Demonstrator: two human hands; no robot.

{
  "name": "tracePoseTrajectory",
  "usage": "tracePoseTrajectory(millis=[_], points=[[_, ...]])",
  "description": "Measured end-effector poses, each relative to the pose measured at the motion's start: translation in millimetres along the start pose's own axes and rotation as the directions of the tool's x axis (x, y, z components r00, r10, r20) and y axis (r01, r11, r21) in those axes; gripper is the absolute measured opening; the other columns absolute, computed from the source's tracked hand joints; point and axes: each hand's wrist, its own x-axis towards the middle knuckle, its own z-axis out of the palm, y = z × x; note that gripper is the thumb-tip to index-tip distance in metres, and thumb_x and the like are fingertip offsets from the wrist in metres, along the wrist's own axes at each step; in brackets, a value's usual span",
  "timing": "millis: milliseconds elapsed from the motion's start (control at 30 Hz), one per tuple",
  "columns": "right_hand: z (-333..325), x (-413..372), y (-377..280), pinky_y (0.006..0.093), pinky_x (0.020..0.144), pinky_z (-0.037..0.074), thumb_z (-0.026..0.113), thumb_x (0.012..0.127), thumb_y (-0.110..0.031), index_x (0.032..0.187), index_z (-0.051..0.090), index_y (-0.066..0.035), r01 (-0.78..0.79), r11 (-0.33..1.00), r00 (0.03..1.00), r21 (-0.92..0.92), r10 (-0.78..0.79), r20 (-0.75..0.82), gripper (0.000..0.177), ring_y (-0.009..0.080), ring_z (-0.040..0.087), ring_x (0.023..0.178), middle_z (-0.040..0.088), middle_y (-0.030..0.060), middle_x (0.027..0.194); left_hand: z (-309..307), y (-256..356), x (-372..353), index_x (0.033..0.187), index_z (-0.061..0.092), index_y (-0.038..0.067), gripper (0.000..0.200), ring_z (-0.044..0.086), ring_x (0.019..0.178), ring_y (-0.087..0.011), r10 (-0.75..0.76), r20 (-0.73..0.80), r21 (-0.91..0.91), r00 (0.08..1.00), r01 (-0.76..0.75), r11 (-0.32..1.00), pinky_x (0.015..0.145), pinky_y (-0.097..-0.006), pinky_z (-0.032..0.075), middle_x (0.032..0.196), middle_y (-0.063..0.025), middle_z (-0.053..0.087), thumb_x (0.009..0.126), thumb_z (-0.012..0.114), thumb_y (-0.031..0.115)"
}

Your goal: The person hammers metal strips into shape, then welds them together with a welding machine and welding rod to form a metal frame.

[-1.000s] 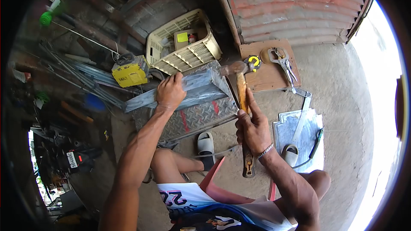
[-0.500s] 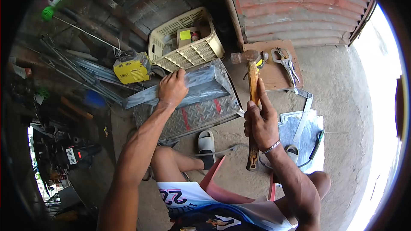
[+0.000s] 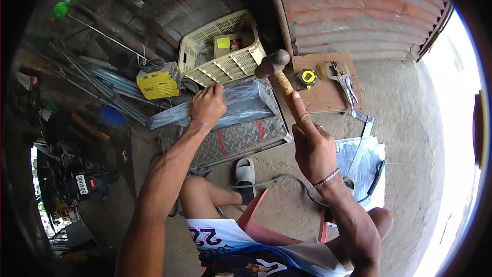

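Observation:
My left hand [image 3: 208,105] is closed over the upper edge of a bent grey metal sheet [image 3: 241,109], which rests on a diamond-plate metal surface [image 3: 238,141] with red marks. In my right hand [image 3: 313,149] is a hammer [image 3: 283,80], its wooden handle gripped with the index finger stretched along it. The hammer's head is raised, tilted to the left, and appears just above and right of the sheet's right end, apart from it.
A yellow welding machine [image 3: 158,80] and a cream crate [image 3: 225,66] lie beyond the sheet. On a wooden board [image 3: 325,101] are a tape measure [image 3: 307,77] and locking pliers [image 3: 347,84]. Right of my legs lie flat metal sheets [image 3: 376,149], a square and a cable.
The hammer has swung left and its head now tilts toward the sheet, uncovering the tape measure. My left hand stays on the sheet.

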Motion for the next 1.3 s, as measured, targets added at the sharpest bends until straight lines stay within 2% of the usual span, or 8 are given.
tracePoseTrajectory(millis=[100,167,500,600,700,800,967,1300], points=[[2.1,4.4,-2.4,0.0528,0.06,0.055,0.057,0.09,-0.006,0.157,0.026,-0.036,0.114,0.958,0.993,-0.264,-0.104,0.052,0.08,0.0409,0.068,0.07,0.063,0.0246,0.082,2.6,-1.1,-1.8,0.102,0.055,0.003,0.026,0.068,0.081,-0.0341,-0.006,0.005,-0.008,1.0,0.006,1.0,0.074,-0.0449,0.054,0.087,-0.0152,0.068,0.077,0.061,0.008],[-0.6,14.0,-10.1,0.0525,0.059,0.055,0.056,0.09,-0.006,0.158,0.021,-0.038,0.007,0.91,0.964,-0.415,0.104,0.245,0.082,0.0415,0.067,0.069,0.063,0.0248,0.081,3.7,-1.1,-2.7,0.102,0.056,0.004,0.025,0.068,0.082,-0.034,-0.015,0.017,-0.018,1.0,0.016,1.0,0.074,-0.045,0.054,0.087,-0.0152,0.069,0.077,0.061,0.008],[-2.1,26.6,-15.2,0.0551,0.065,0.054,0.055,0.095,-0.012,0.157,0.02,-0.04,-0.025,0.906,0.953,-0.423,0.15,0.263,0.077,0.043,0.068,0.073,0.064,0.026,0.085,-3.4,1.9,1.8,0.101,0.056,0.003,0.023,0.069,0.081,-0.0339,-0.009,0.004,0.015,1.0,0.009,1.0,0.074,-0.0442,0.054,0.087,-0.0159,0.069,0.079,0.059,0.008],[-1.6,20.4,-8.8,0.0537,0.066,0.055,0.054,0.096,-0.012,0.158,0.021,-0.036,-0.043,0.965,0.971,-0.258,0.101,0.219,0.074,0.0455,0.068,0.076,0.065,0.0265,0.083,-0.7,1.5,2.3,0.101,0.056,0.004,0.024,0.069,0.081,-0.034,-0.004,0.001,0.018,1.0,0.004,1.0,0.075,-0.0439,0.054,0.087,-0.0161,0.069,0.078,0.06,0.008],[8.3,11.9,-2.9,0.044,0.055,0.054,0.051,0.101,-0.01,0.159,0.021,-0.029,0.025,0.954,1.0,0.297,-0.018,-0.025,0.069,0.0336,0.066,0.062,0.062,0.0156,0.071,-0.1,2.1,0.0,0.101,0.056,0.004,0.025,0.068,0.081,-0.0342,-0.017,0.021,0.015,1.0,0.017,1.0,0.075,-0.044,0.054,0.087,-0.0158,0.069,0.077,0.061,0.007],[8.9,1.0,-16.7,0.0236,0.039,0.039,0.046,0.105,-0.008,0.161,0.017,-0.025,-0.406,0.27,0.862,0.873,0.432,0.267,0.066,0.0056,0.037,0.048,0.041,-0.004,0.064,-1.0,1.2,0.4,0.1,0.055,0.004,0.024,0.068,0.08,-0.0347,-0.004,0.009,0.006,1.0,0.004,1.0,0.075,-0.0443,0.054,0.086,-0.0154,0.068,0.076,0.062,0.007],[24.0,-12.8,-6.1,0.0259,0.041,0.041,0.048,0.105,-0.013,0.161,0.017,-0.03,-0.597,0.356,0.795,0.719,0.386,0.469,0.065,0.0082,0.041,0.048,0.043,-0.0029,0.066,3.7,0.7,0.0,0.1,0.053,0.006,0.034,0.066,0.083,-0.0386,-0.031,0.019,-0.016,0.999,0.031,0.999,0.074,-0.048,0.053,0.088,-0.0161,0.067,0.071,0.072,0.008],[11.3,3.8,3.4,0.025,0.041,0.04,0.049,0.104,-0.011,0.159,0.027,-0.026,-0.531,0.601,0.847,0.598,0.366,0.384,0.062,0.0068,0.042,0.048,0.045,-0.0037,0.065,-2.3,1.3,2.8,0.098,0.053,0.005,0.022,0.067,0.079,-0.0379,-0.024,0.023,-0.003,0.999,0.025,1.0,0.072,-0.0478,0.054,0.085,-0.0168,0.068,0.078,0.061,0.007]])
